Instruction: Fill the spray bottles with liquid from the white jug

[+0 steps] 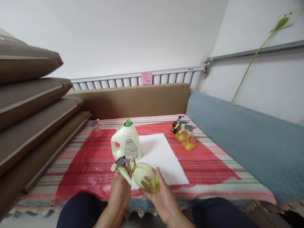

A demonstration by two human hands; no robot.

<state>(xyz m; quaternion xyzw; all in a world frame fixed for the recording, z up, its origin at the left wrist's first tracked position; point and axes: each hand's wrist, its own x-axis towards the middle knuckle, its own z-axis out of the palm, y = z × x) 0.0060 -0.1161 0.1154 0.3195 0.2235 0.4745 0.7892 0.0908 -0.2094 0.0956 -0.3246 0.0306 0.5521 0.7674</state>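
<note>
Tilted on its side between my hands is a yellow-green see-through spray bottle [143,174] with a grey and pale green trigger head. My left hand [122,182] is closed around the neck, just below the trigger. My right hand [158,190] wraps the bottle's base, its fingers showing through the clear wall. Right behind the bottle stands a large pale green jug [128,142] with a handle, a label and a green piece in its mouth. A white sheet with a scalloped edge [163,158] lies under and beside the jug.
At right stand two spray bottles with yellow liquid [189,142] and a dark pump bottle [174,126]. A clear pinkish spray bottle [97,131] is at left. Red plastic [83,164] covers part of the striped cloth. Stacked brown cushions [35,117] rise at left; a blue armrest [237,133] borders the right.
</note>
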